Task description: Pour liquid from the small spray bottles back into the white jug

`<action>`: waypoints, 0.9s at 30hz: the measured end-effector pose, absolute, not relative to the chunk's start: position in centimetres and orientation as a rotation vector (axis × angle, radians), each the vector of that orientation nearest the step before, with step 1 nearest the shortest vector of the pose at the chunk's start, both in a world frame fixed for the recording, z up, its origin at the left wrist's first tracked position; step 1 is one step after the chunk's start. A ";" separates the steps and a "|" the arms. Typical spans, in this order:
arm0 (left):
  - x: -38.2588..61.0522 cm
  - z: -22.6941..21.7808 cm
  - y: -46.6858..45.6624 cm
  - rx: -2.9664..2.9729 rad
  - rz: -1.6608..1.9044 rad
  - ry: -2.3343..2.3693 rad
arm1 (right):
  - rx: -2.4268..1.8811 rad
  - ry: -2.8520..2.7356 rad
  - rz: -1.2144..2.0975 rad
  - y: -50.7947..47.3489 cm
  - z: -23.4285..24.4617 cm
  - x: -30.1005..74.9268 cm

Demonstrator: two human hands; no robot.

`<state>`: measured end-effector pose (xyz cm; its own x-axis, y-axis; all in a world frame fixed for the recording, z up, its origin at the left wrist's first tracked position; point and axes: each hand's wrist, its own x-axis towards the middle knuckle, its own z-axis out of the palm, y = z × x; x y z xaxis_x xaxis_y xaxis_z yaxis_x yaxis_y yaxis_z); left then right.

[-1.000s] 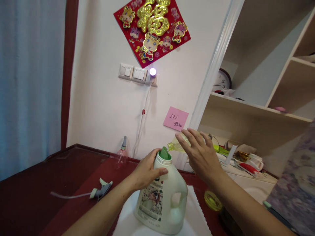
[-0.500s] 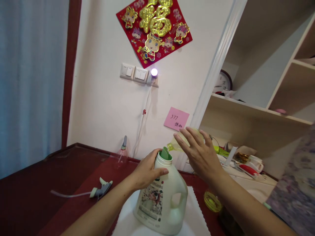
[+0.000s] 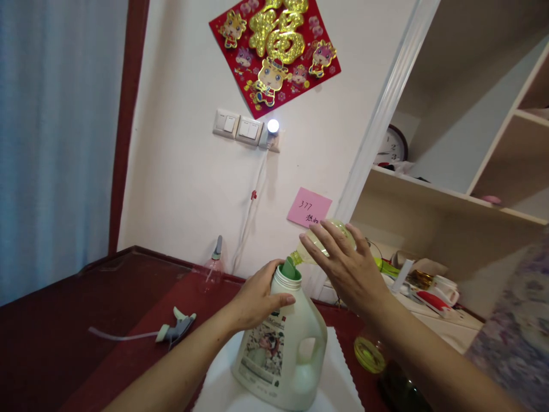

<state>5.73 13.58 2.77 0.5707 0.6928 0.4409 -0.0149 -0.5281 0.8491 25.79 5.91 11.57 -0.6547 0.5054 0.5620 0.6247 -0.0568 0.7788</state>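
A cream detergent jug (image 3: pixel 283 349) with a handle and a green pour spout (image 3: pixel 290 269) stands uncapped on a white cloth (image 3: pixel 343 377). My left hand (image 3: pixel 257 297) is wrapped round the jug's neck, thumb across the front. My right hand (image 3: pixel 343 269) grips a clear bottle of yellowish liquid (image 3: pixel 319 243), tipped on its side with its mouth just above the green spout. The fingers hide most of that bottle.
A detached spray trigger with its tube (image 3: pixel 174 331) lies on the dark red table (image 3: pixel 86 320). A small pink spray bottle (image 3: pixel 212 269) stands at the wall. A yellow lid (image 3: pixel 368 353) lies right of the jug. Cluttered shelves (image 3: pixel 424 280) rise at the right.
My right hand has tilted the clear bottle further and brought its mouth down to the jug's green spout. The left hand has kept its grip on the neck.
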 end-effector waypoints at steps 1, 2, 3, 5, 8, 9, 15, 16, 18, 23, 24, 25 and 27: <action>5.7 2.7 13.6 1.929 1.017 0.548 | -1.244 -2.088 -1.834 5.9 11.6 25.7; 5.7 2.7 13.6 1.931 1.020 0.550 | -1.233 -2.090 -1.845 5.9 11.7 25.7; 5.8 2.6 13.7 1.935 1.023 0.550 | -1.228 -2.092 -1.856 5.9 11.7 25.7; 5.8 2.4 13.8 1.941 1.030 0.554 | -1.226 -2.100 -1.873 5.9 11.8 25.6; 5.8 2.3 13.9 1.943 1.036 0.558 | -1.217 -2.105 -1.895 5.9 11.8 25.5; 5.8 2.3 13.9 1.942 1.035 0.558 | -1.206 -2.108 -1.903 5.9 11.8 25.5; 5.8 2.6 13.7 1.940 1.032 0.567 | -1.160 -2.128 -1.957 5.8 12.1 25.2; 5.8 2.6 13.7 1.939 1.031 0.566 | -1.154 -2.129 -1.958 5.8 12.1 25.1; 5.8 2.6 13.7 1.938 1.029 0.561 | -1.143 -2.136 -1.951 5.8 12.1 25.1; 5.8 2.5 13.7 1.934 1.027 0.556 | -1.179 -2.146 -1.856 6.0 11.3 25.4; 5.8 2.5 13.7 1.934 1.028 0.555 | -1.209 -2.139 -1.804 6.1 11.0 25.5; 5.8 2.4 13.8 1.935 1.028 0.554 | -1.256 -2.129 -1.732 6.1 10.7 25.5; 5.8 2.3 13.8 1.937 1.027 0.554 | -1.385 -2.085 -1.536 6.3 10.1 25.7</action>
